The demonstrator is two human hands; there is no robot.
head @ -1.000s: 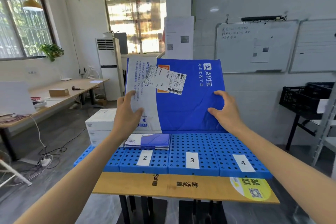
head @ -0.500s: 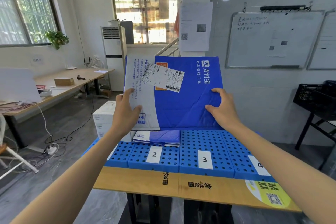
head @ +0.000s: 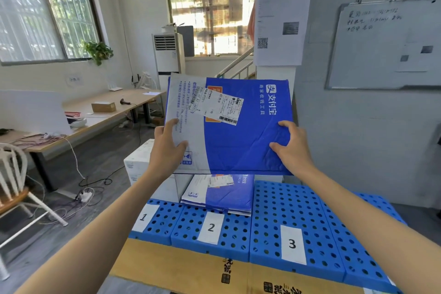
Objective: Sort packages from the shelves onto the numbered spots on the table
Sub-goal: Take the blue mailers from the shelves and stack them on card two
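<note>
Two hands hold one blue padded mailer (head: 238,141) upright in the air above the counter (head: 191,267), over spot 2 (head: 211,227) and spot 3 (head: 292,243). The left hand (head: 167,150) and right hand (head: 292,148) pinch its lower side edges, fingers curled onto it. It looks light, soft and probably slick, so gripping both edges should keep it flat.

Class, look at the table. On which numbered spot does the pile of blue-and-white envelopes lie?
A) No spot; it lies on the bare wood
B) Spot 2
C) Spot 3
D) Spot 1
B: the pile of envelopes lies on the blue pad directly behind label 2, left of the pad with label 3.
</note>
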